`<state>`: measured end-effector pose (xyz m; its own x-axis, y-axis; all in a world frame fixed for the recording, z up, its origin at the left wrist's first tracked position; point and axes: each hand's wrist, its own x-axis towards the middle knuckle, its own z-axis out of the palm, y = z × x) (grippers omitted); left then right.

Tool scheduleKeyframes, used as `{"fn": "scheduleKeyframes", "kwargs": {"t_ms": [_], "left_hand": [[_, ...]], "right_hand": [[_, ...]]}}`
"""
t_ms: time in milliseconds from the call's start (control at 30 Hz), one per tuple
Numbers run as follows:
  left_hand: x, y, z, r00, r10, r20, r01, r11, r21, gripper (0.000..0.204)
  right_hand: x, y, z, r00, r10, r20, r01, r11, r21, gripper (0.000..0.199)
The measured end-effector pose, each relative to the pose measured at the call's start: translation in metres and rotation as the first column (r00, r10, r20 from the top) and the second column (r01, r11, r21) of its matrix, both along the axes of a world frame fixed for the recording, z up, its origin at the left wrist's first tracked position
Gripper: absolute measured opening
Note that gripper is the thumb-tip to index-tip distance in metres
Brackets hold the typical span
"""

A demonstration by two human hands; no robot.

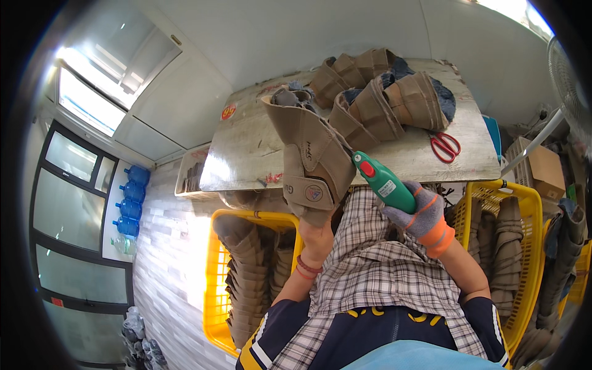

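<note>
In the head view, your left hand (318,238) rises from the lower edge, its wrist upright and the hand mostly inside the lower end of a brown boot upper (317,157); you cannot tell how its fingers stand. The upper is held up at the tabletop's (246,145) near edge, left of your right hand (422,213). That hand wears a grey and orange glove, forearm angled inward, its fingers clamped around a green tool (394,192). The tool slants up and left, its tip at the upper's right edge; whether they touch is unclear.

Behind, a row of more uppers (376,111) lies across the tabletop, close beyond the tool. Red-handled scissors (444,147) lie at the right. A yellow basket (210,296) of uppers stands to your left, another basket (534,246) to your right. A fan (562,71) stands at far right.
</note>
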<state>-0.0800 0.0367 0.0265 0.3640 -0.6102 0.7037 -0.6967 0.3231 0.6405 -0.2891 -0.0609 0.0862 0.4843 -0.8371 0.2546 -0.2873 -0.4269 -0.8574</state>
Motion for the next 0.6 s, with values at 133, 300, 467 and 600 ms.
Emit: {"fn": "scheduleKeyframes", "kwargs": {"t_ms": [133, 300, 467, 600], "left_hand": [[0.004, -0.001, -0.009, 0.995, -0.015, 0.096, 0.014, 1.0, 0.007, 0.02], [0.009, 0.005, -0.032, 0.967, 0.004, 0.256, -0.014, 0.999, 0.036, 0.028], [-0.003, 0.012, -0.045, 0.818, -0.054, -0.572, 0.051, 0.998, -0.021, 0.03], [0.053, 0.006, -0.037, 0.999, 0.043, -0.001, -0.043, 0.989, 0.139, 0.03]], "right_hand": [[0.004, 0.0, 0.002, 0.999, -0.024, 0.042, 0.022, 0.999, 0.05, 0.056], [0.01, -0.007, 0.027, 0.999, -0.009, 0.051, -0.003, 0.973, 0.23, 0.055], [0.011, -0.021, 0.02, 0.996, -0.049, 0.076, 0.022, 0.949, 0.315, 0.053], [-0.004, -0.017, 0.001, 0.983, -0.066, -0.171, 0.088, 0.988, 0.127, 0.056]]}}
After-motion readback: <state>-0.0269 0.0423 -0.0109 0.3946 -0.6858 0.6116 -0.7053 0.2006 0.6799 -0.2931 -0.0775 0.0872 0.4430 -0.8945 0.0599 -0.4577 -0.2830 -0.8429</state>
